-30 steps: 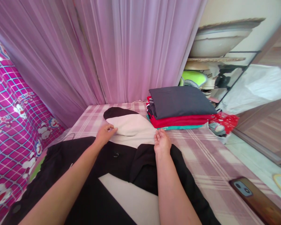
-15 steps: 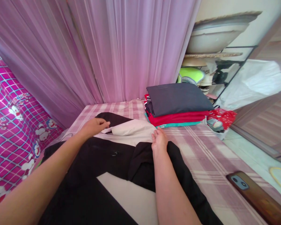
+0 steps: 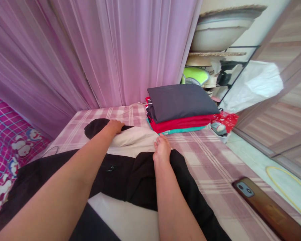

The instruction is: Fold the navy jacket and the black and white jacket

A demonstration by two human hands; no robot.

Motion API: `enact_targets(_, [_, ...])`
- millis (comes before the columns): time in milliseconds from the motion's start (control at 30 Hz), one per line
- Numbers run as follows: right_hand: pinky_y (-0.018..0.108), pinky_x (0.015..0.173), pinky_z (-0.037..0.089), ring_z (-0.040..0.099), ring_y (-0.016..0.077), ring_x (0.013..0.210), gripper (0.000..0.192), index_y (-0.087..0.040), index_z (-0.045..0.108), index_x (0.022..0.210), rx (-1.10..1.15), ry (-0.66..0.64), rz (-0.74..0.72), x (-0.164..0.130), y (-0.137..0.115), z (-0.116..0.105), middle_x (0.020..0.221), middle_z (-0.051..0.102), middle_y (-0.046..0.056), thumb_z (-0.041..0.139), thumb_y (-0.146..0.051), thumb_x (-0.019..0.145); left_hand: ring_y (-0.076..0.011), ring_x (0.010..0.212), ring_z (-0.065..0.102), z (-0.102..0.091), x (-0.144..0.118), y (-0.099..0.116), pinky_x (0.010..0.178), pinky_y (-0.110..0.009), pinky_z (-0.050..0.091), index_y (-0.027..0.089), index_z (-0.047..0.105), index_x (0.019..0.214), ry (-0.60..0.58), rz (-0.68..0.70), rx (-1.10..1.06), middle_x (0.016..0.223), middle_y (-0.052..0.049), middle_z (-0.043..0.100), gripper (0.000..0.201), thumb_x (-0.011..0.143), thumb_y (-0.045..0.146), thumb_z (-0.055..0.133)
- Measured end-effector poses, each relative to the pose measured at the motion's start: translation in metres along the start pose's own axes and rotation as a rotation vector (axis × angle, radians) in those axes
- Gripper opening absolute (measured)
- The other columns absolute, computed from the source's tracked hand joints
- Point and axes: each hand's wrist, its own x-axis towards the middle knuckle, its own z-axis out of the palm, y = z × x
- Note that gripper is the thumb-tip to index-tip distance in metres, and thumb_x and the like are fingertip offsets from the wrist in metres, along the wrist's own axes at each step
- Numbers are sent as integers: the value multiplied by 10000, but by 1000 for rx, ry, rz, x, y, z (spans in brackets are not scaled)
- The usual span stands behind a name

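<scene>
A black and beige jacket [image 3: 137, 180] lies spread before me, with a small dark metal-looking piece on its black part. My left hand [image 3: 116, 126] rests palm down on the far side of it, where black cloth meets beige; its fingers lie over the fabric, their tips partly hidden. At the right end of the beige strip, my right hand [image 3: 162, 147] has its fingers curled and closed on the cloth edge. My forearms cover parts of the jacket.
A stack of folded clothes [image 3: 183, 103], dark grey on top, stands beyond my right hand on the plaid bedsheet [image 3: 200, 160]. A phone [image 3: 268, 204] lies at the right. Purple curtains [image 3: 130, 50] hang behind; a rack with a basin [image 3: 218, 36] is at the back right.
My left hand has come down onto the jacket's far part from just above it. The right hand stays at the beige edge. The view has shifted a little to the right.
</scene>
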Motion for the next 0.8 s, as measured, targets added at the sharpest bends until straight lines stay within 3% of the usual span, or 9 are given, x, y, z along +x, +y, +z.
enact_targets(133, [203, 592, 451, 594, 110, 695, 295, -222, 641, 874, -21, -12, -11, 0, 0, -1, 708, 620, -59, 574, -212, 587, -342, 1264, 499, -11, -15, -10, 1079, -481, 300, 172, 687, 1183, 104, 34, 78, 1312, -181, 620, 389, 825, 263, 565])
enact_targets(300, [204, 598, 465, 614, 110, 710, 285, -226, 636, 875, -42, 10, -11, 0, -3, 0, 717, 623, -55, 561, -235, 600, -235, 1047, 617, -46, -58, -37, 1154, -430, 189, 183, 666, 1106, 219, 147, 141, 1028, -81, 725, 319, 853, 327, 534])
enact_targets(400, [193, 574, 453, 613, 101, 676, 262, -222, 623, 859, -27, 16, -20, -1, -7, 0, 691, 610, -61, 570, -237, 603, -218, 977, 632, -70, -99, -46, 1114, -393, 263, 210, 651, 1088, 266, 167, 150, 943, -42, 725, 337, 875, 436, 521])
enact_targets(500, [189, 555, 449, 612, 96, 630, 232, -218, 614, 831, -6, -17, -49, -6, -16, 2, 656, 608, -63, 584, -241, 602, -237, 970, 634, -82, -145, -41, 1007, -379, 365, 221, 654, 1076, 273, 129, 131, 930, -42, 719, 399, 865, 533, 524])
enact_targets(633, [183, 485, 414, 578, 92, 541, 199, -209, 625, 770, -4, -59, -150, -24, -28, 7, 625, 625, -55, 598, -247, 576, -226, 895, 646, -66, -204, -16, 895, -362, 427, 237, 674, 990, 206, 114, 82, 897, -38, 722, 353, 879, 533, 517])
enact_targets(800, [208, 468, 398, 547, 109, 496, 178, -206, 661, 727, -101, -189, -352, -43, -39, 14, 563, 608, -55, 609, -300, 585, -233, 914, 659, -13, -245, 22, 856, -376, 480, 266, 668, 1092, 138, 129, -133, 1039, -54, 719, 306, 911, 442, 495])
